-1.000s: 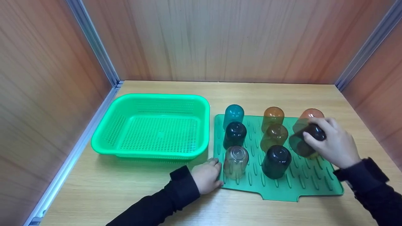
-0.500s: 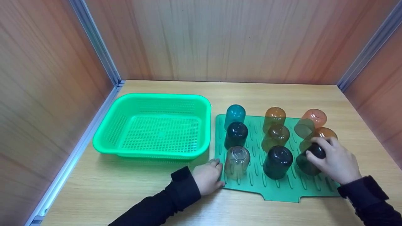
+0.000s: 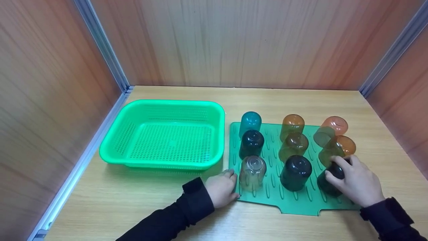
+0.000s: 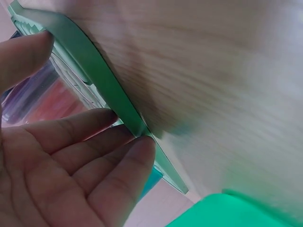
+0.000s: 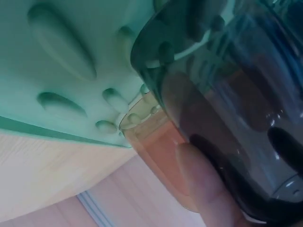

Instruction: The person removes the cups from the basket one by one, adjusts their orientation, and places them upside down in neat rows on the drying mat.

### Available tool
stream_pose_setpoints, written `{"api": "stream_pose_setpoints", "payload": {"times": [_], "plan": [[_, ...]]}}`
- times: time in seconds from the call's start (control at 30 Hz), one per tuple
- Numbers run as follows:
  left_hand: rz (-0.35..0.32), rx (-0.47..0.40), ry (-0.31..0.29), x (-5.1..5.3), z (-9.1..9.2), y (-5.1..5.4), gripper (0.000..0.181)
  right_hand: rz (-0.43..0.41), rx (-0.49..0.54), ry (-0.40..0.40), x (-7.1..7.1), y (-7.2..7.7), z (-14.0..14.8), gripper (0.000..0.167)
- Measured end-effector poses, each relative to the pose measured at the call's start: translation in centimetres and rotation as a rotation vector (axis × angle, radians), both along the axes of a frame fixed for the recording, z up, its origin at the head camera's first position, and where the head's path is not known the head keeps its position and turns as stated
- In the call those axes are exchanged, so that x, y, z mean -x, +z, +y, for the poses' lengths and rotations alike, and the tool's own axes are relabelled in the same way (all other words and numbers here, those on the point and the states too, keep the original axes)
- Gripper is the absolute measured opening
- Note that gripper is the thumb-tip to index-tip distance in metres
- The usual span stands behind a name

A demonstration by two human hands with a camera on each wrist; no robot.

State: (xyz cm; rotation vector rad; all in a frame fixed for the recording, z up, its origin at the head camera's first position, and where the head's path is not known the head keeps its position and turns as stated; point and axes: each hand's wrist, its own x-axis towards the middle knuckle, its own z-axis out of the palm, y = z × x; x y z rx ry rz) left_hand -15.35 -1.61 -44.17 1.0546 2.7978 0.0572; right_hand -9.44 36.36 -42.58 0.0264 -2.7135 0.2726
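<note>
In the head view my right hand [image 3: 356, 182] grips a dark tinted glass [image 3: 329, 180], upside down over the front right of a green ridged drying mat [image 3: 297, 204]. The right wrist view shows that dark glass [image 5: 227, 109] close up, its rim at the mat and a finger [image 5: 203, 179] along its side. Behind it stand an orange glass [image 3: 346, 145] and a pink glass [image 3: 336, 125]. My left hand [image 3: 220, 189] touches the mat's left edge; in the left wrist view its fingers [image 4: 128, 170] lie nearly straight against the mat's side [image 4: 109, 85].
Other upturned glasses stand in rows on the mat: a blue glass [image 3: 250, 124], a black glass [image 3: 251, 144], a clear greyish glass [image 3: 253, 172], two amber glasses [image 3: 292, 125] and a dark glass [image 3: 296, 172]. A green perforated basket [image 3: 162, 164] sits left of the mat. Wooden panels enclose the table.
My right hand has moved toward the front edge with the dark glass, which went from tilted above the mat to nearly upright on it. The orange glass behind has come into sight.
</note>
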Motion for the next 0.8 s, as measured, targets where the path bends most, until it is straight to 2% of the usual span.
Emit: {"api": "stream_pose_setpoints", "payload": {"times": [0.27,0.53,0.67,0.8], "plan": [[-0.010,0.000,0.001,-0.01,0.09,0.09,0.066,-0.060,0.016,-0.031,-0.66,0.12,-0.66,0.044],[-0.042,-0.011,0.019,-0.14,0.05,0.24,0.066,0.022,0.043,-0.012,-0.74,-0.25,-0.79,0.049],[-0.063,-0.029,0.032,-0.11,0.01,0.24,0.065,0.018,0.063,-0.011,-0.69,-0.11,-0.76,0.052],[-0.080,-0.043,0.046,-0.07,0.02,0.37,0.065,-0.025,0.077,-0.018,-0.57,0.26,-0.70,0.054]]}}
